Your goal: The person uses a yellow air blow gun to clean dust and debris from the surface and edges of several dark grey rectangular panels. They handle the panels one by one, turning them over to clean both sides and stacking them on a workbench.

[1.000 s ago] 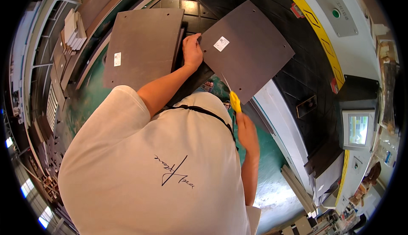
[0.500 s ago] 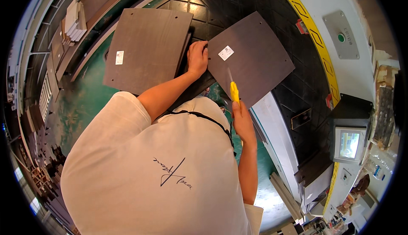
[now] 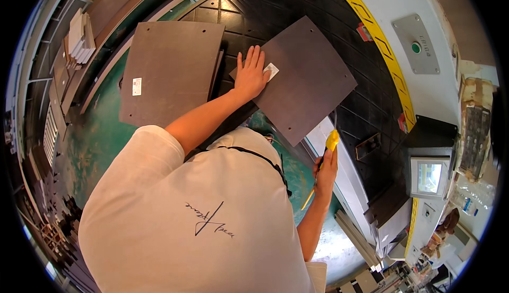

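My left hand point(image 3: 251, 74) lies flat on a dark brown square panel point(image 3: 310, 75), fingers stretched out. Its thumb side reaches the small white label point(image 3: 271, 71) and partly covers it. At the panel's lower right, off its edge, my right hand point(image 3: 327, 168) is wrapped round a yellow-handled tool point(image 3: 332, 140) with a thin grey blade pointing away from me. A slim yellow stick point(image 3: 307, 198) sticks out below that hand; whether it belongs to the tool I cannot tell. Left of the panel lies a second brown panel point(image 3: 172, 70) with holes near its corners and a white label point(image 3: 137, 86).
Under the panels is a black ribbed surface point(image 3: 268, 6). A yellow strip point(image 3: 384, 46) runs along a pale machine side with a green button point(image 3: 416, 47) and a small screen point(image 3: 428, 177). More boards point(image 3: 82, 44) are stacked at far left. The floor point(image 3: 95, 160) is green.
My left hand has moved from the panel's edge onto its face beside the label. My right hand has drawn the tool off the panel, toward the lower right. The panel sits slightly turned.
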`<state>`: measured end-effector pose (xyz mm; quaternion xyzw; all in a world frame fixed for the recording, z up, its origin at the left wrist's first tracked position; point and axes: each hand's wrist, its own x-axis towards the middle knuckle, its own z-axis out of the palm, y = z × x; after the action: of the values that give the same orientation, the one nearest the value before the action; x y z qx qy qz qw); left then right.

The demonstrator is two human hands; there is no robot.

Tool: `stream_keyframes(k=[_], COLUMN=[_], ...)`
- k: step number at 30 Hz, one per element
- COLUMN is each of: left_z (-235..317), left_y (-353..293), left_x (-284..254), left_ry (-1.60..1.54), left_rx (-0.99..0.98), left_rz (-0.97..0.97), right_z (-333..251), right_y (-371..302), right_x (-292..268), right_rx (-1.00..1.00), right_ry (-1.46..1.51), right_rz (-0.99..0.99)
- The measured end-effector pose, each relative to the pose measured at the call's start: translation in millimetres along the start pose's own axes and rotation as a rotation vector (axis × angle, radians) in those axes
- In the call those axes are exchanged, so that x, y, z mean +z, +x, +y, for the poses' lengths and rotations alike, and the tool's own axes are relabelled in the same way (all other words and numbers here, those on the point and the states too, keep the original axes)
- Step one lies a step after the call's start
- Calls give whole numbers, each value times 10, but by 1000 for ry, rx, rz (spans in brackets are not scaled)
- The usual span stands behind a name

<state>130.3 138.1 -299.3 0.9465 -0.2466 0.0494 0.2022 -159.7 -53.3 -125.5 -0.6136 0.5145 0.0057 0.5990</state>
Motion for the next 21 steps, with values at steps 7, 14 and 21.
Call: stream_keyframes(k=[7,14,21], left_z=[64,-6,6], left_y=[242,214,235], left_x=[64,-44,-70], left_ry=[23,-20,-153], left_rx=[95,437,469], left_rz=[-44,-114,-122], right_z=[-69,-187,-111], right_y=[-412,-468,498], right_x=[-473,-719,-118], right_rx=[49,199,72], right_ry=[-377,-441,66], right_rz=[13,-446,-284])
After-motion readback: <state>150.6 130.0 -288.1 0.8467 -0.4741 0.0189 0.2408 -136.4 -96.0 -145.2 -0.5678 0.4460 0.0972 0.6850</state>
